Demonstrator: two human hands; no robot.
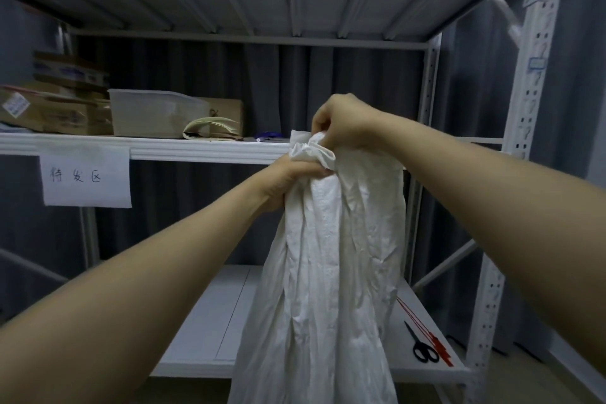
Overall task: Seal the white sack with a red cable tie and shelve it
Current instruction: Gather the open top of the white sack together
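Note:
A tall white woven sack stands in front of the white shelving, its mouth bunched together at the top. My left hand is wrapped around the gathered neck from the left. Above it, my right hand pinches the top folds of the mouth. Red cable ties lie on the lower shelf to the right of the sack, apart from both hands.
Black scissors lie beside the ties. The middle shelf carries cardboard boxes, a translucent plastic bin and a blue object. A handwritten paper label hangs from its edge. A white upright post stands at the right.

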